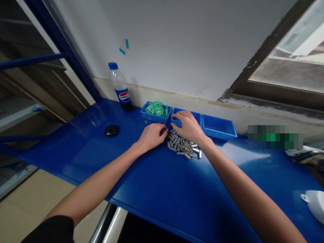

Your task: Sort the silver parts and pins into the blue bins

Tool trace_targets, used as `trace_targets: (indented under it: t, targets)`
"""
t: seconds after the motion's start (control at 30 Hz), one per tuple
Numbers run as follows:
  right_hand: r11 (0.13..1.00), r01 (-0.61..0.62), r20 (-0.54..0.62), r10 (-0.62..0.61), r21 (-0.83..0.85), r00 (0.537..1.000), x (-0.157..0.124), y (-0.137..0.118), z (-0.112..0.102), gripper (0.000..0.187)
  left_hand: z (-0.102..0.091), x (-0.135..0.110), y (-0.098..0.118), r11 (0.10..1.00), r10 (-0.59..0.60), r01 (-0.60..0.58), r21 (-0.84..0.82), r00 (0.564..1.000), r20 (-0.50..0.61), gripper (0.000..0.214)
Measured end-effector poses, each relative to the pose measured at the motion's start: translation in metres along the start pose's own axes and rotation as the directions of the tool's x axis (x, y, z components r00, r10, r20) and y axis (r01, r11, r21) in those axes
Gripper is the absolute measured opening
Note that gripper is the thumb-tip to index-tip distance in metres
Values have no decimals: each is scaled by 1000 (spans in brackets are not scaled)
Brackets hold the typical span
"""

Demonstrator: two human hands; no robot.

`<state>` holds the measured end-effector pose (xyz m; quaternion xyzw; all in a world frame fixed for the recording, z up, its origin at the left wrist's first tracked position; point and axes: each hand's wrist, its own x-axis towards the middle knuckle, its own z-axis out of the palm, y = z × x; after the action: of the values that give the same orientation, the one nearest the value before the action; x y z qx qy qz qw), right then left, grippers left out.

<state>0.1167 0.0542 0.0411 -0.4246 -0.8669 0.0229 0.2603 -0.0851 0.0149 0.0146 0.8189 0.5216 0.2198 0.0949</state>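
My left hand (153, 136) rests at the left side of a pile of small metal parts, its fingers curled inward. What those fingers hold, if anything, is hidden. The pile mixes short silver metal cylinders (172, 143) with thin screw-like pins (186, 147). My right hand (189, 125) hovers over the pile's back edge, in front of the middle blue bin (196, 116). Its thumb and fingers are bent but apart, with blue bin showing between them; whether they touch the bin I cannot tell.
A left blue bin (154, 118) holds green plastic bags (157, 108); a right blue bin (219, 130) adjoins the middle one. A cola bottle (123, 96) and a black rounded object (111, 130) stand left on the blue table (157, 189). A white object (315, 204) lies right.
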Motion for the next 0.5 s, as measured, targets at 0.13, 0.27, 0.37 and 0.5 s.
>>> trace_targets:
  t: [0.13,0.27,0.37,0.5]
  targets:
    - [978,39,122,-14,-204,992,37,-11,28,20,-2,-5,-12,996,-89,89,1,992,87,27]
    - [990,-45,103,59,-137,993,47,-13,40,16,0,-6,-13,993,-86,94,-72,990,109,33]
    - [998,-46,-14,47,51,999,40,-15,30,18,-1,-5,-13,987,-53,64,-145,995,81,43]
    - [971,-15,-200,64,241,978,19,-23,-7,15,-3,-3,-11,839,-170,193,-508,981,91,59]
